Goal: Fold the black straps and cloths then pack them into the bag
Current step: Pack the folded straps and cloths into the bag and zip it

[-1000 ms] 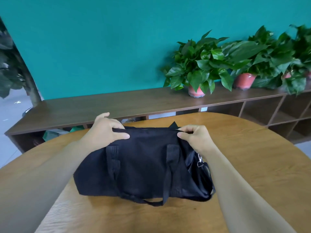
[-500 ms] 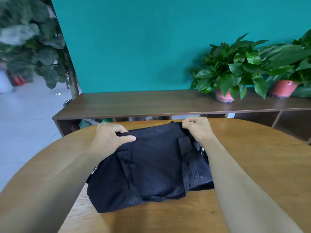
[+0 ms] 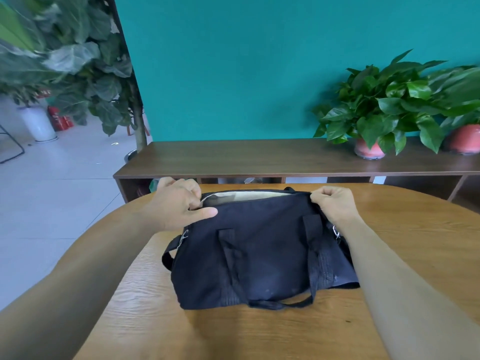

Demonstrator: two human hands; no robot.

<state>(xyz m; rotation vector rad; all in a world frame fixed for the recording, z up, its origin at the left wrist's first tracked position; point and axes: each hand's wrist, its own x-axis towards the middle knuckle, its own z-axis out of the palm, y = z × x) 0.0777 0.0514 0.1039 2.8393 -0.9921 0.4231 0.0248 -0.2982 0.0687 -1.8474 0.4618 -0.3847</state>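
**Now: bag mouth held at both ends**

Head view: you have the black bag (image 3: 259, 255) lying on the round table (image 3: 415, 255), long axis left to right. Your left hand (image 3: 179, 203) pinches the opening's left end; your right hand (image 3: 332, 203) grips the right end. Pale lining (image 3: 246, 197) shows between them. No readable writing.

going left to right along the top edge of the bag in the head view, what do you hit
left hand pinching the bag's left top corner → open mouth of the black bag showing pale lining → right hand gripping the right top corner
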